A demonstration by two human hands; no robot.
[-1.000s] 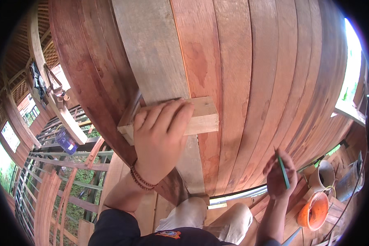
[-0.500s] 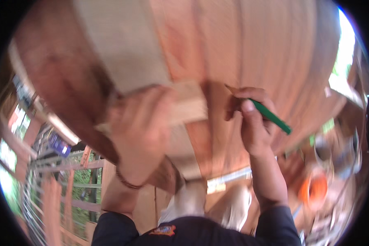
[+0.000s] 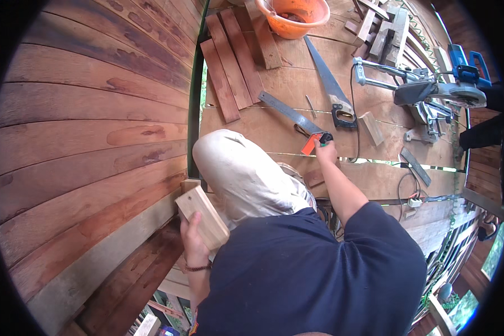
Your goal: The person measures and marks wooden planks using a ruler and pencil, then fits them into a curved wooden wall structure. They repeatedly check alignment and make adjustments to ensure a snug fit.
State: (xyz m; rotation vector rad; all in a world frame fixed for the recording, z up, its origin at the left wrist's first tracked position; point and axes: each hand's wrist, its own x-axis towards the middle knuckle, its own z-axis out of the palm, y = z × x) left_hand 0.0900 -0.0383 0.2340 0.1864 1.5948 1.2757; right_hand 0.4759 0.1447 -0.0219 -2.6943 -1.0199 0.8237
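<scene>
Navy short-sleeved shirt (image 3: 313, 269), creased cream trousers (image 3: 241, 168); thin reddish-brown bracelet (image 3: 197, 268)

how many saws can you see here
2: a handsaw, lying past the square at the right hand, and a power saw, standing farther to the right. Others could be hidden from this view.

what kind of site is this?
Probably a carpentry work area, maybe in a timber building under construction. The signs: a handsaw on the plank floor, a blue-and-grey power saw, and loose reddish planks lying nearby.
</scene>
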